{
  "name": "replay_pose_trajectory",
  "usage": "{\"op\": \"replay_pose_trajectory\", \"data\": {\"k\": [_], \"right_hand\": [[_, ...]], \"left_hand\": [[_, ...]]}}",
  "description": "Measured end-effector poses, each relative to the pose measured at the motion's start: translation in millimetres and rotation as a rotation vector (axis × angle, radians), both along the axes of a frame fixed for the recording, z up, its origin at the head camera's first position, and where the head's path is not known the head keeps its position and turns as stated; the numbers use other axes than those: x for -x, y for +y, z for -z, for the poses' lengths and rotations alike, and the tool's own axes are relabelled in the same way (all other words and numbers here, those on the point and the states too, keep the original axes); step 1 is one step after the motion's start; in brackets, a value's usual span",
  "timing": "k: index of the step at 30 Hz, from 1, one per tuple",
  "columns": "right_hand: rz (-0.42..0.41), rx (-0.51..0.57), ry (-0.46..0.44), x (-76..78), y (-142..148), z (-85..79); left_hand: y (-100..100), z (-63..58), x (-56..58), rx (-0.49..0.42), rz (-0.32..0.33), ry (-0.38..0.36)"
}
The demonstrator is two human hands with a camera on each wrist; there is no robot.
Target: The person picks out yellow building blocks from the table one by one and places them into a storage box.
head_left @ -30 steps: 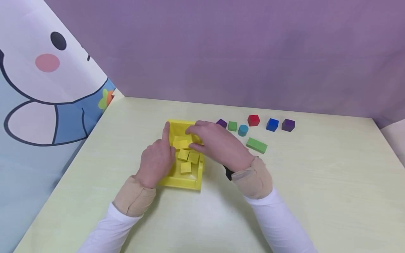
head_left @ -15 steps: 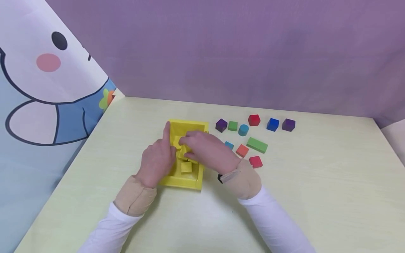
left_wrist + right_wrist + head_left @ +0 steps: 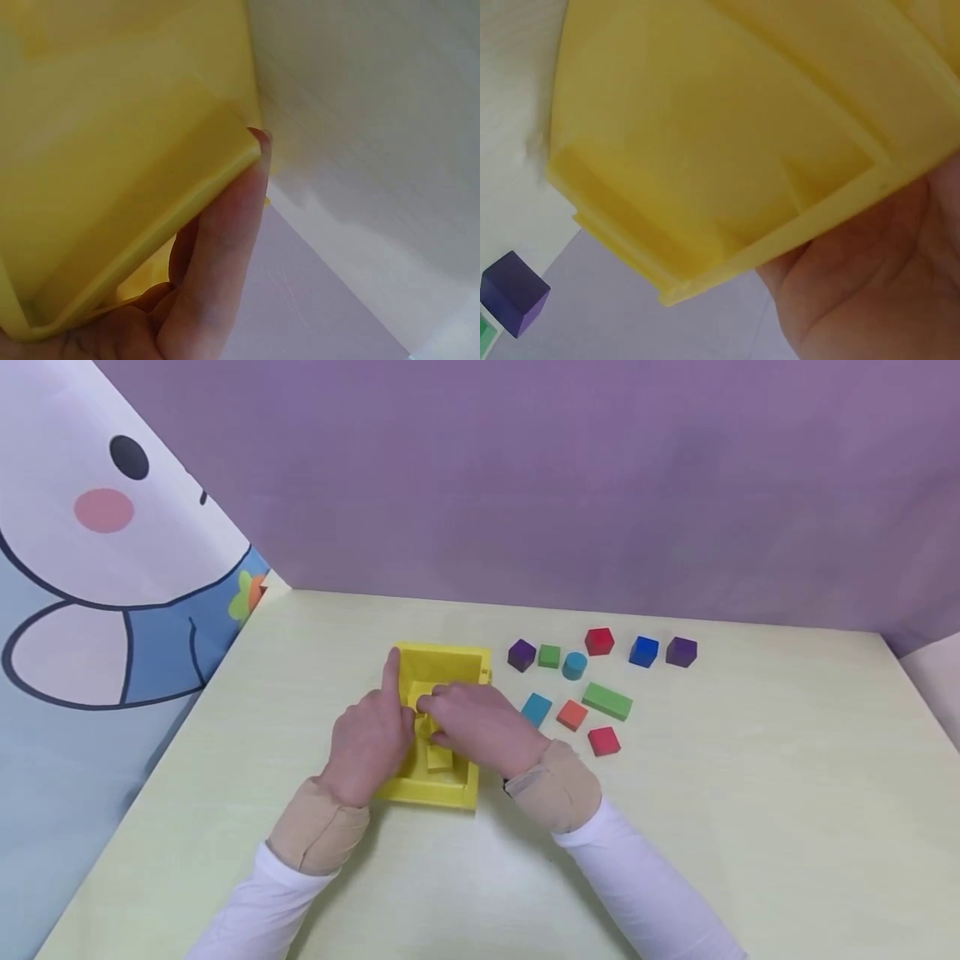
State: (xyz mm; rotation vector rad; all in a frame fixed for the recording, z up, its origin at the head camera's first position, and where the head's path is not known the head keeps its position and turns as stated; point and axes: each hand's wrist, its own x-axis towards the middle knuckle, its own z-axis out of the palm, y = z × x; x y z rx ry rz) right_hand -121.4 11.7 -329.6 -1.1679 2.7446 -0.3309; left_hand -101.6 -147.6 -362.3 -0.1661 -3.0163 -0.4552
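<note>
A yellow plastic bin (image 3: 427, 793) lies on the table with several yellow blocks inside. My left hand (image 3: 367, 743) grips its left side, index finger straight along the rim and the other fingers curled over the edge. In the left wrist view that finger lies along the bin's wall (image 3: 150, 187). My right hand (image 3: 487, 727) reaches over the right rim into the bin, finger and thumb pinching a yellow block (image 3: 427, 725). Another yellow block (image 3: 439, 760) sits just below the thumb. In the right wrist view the bin's outer side (image 3: 667, 112) hides the right fingertips.
Right of the bin lie loose blocks: purple (image 3: 522, 655), green (image 3: 549, 656), red (image 3: 599, 642), blue (image 3: 643, 652), another purple (image 3: 681, 652), a blue cylinder (image 3: 574, 666), a long green block (image 3: 607, 701), plus blue, orange and red pieces nearer. A purple backdrop (image 3: 525, 485) stands behind.
My right hand has moved left and down, deeper over the bin, and its fingers have closed toward a yellow block. Blocks behind that forearm have come into view. My left hand stays put.
</note>
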Motion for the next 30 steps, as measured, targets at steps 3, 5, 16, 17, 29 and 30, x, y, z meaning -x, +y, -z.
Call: {"op": "replay_pose_trajectory", "data": {"k": [3, 5, 16, 17, 29, 30], "right_hand": [[0.003, -0.014, 0.005, 0.0, -2, -0.9], [0.006, -0.026, -0.001, -1.0, -2, -1.2], [-0.010, 0.032, 0.087, -8.8, 9, -6.5], [-0.012, 0.044, 0.117, -10.1, 13, -7.4], [0.069, 0.099, 0.269, -22.0, 58, -17.3], [0.078, 0.106, 0.270, -22.4, 62, -18.2]], "left_hand": [[-1, -1.3, 0.2, -0.010, 0.002, -0.003], [-1, -1.3, -0.4, -0.019, 0.003, -0.015], [-1, -3.4, -0.9, -0.012, -0.016, -0.048], [-1, -4.0, -0.6, -0.018, -0.017, -0.057], [-1, -6.4, -1.0, -0.035, -0.024, -0.060], [-1, -6.4, -1.1, -0.036, -0.026, -0.063]]}}
